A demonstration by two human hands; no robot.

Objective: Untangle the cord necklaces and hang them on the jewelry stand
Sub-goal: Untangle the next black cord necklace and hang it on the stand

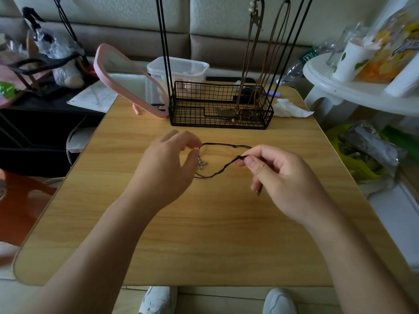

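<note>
A dark cord necklace is stretched in a loop above the wooden table. My left hand pinches one end of the loop with thumb and forefinger. A small silver pendant hangs just below that pinch. My right hand pinches a twisted stretch of the cord between thumb and forefinger. The black wire jewelry stand stands at the far middle of the table. Brown cord necklaces hang from it, their pendants resting in its basket.
A pink-framed mirror leans left of the stand, with a clear plastic box behind. A crumpled tissue lies right of the stand. A white side table with a paper cup stands at right. Clutter fills the left shelf.
</note>
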